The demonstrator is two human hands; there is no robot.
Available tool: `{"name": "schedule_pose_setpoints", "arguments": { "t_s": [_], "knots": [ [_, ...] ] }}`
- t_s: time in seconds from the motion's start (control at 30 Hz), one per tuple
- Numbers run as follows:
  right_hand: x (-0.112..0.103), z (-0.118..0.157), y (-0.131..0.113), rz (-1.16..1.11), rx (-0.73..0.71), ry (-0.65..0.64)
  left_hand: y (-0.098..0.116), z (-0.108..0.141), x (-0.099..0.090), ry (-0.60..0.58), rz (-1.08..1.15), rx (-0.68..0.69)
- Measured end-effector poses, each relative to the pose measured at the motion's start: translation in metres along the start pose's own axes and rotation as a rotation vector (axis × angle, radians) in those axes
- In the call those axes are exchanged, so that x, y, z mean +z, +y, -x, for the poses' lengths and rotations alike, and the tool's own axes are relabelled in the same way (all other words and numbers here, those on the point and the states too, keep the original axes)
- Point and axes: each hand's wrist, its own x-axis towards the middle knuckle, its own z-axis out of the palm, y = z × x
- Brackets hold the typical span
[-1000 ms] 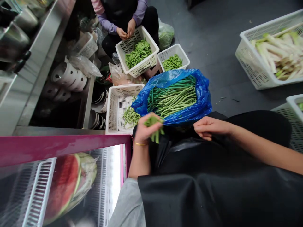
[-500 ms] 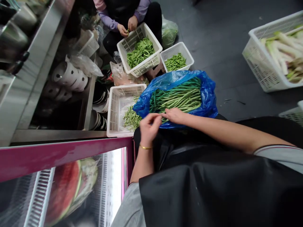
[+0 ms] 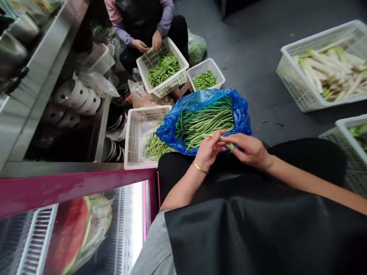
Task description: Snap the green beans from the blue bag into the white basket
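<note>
Long green beans [image 3: 212, 124] lie bundled in an opened blue plastic bag [image 3: 239, 109] in front of my lap. My left hand [image 3: 208, 151], with a gold bangle at the wrist, is closed on a long bean [image 3: 218, 136] over the bag's near edge. Beside it, my right hand [image 3: 248, 149] pinches the same bean near its bent end. Left of the bag, a white basket [image 3: 134, 143] holds short bean pieces [image 3: 157, 146].
A person [image 3: 143, 23] sits across, both hands over a white basket [image 3: 172, 82] of green pods. A smaller pod basket [image 3: 219, 72] stands beside it. At right is a crate [image 3: 301, 91] of white-stemmed vegetables. A glass-fronted cooler with cut watermelon [image 3: 67, 233] flanks my left.
Both hands have moved right and nearer my body, and a bean now shows between them. The view has shifted slightly, bringing more of the right-hand crates into sight.
</note>
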Motion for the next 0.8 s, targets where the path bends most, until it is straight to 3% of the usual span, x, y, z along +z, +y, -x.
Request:
{"name": "schedule_pose_setpoints", "arguments": {
  "t_s": [0.07, 0.17, 0.23, 0.3, 0.43, 0.53, 0.67, 0.73, 0.8],
  "knots": [
    [0.005, 0.024, 0.012, -0.077, 0.086, -0.034, -0.007, -0.002, 0.003, 0.056, -0.011, -0.025],
    [0.001, 0.043, 0.023, -0.182, 0.434, -0.001, -0.016, 0.000, 0.003, 0.103, -0.009, 0.005],
    [-0.003, 0.046, 0.024, -0.176, 0.585, -0.088, -0.019, 0.003, 0.005, 0.134, -0.013, 0.066],
    [-0.003, 0.044, 0.022, -0.049, 0.546, -0.190, -0.020, 0.006, 0.009, 0.155, -0.034, 0.101],
    [0.012, 0.042, 0.018, 0.294, 0.297, -0.189, -0.027, 0.010, 0.011, 0.159, -0.062, 0.105],
    [0.021, 0.047, 0.016, 0.174, 0.203, -0.375, -0.034, 0.015, 0.007, 0.134, -0.156, 0.085],
    [0.020, 0.050, 0.011, -0.072, 0.287, -0.872, -0.031, 0.026, 0.006, -0.042, -0.427, 0.094],
    [0.013, 0.044, 0.012, -0.034, 0.328, -0.968, -0.024, 0.032, 0.006, -0.134, -0.474, 0.125],
    [0.003, 0.031, 0.014, -0.077, 0.399, -0.926, -0.017, 0.037, 0.006, -0.208, -0.424, 0.113]
  ]
}}
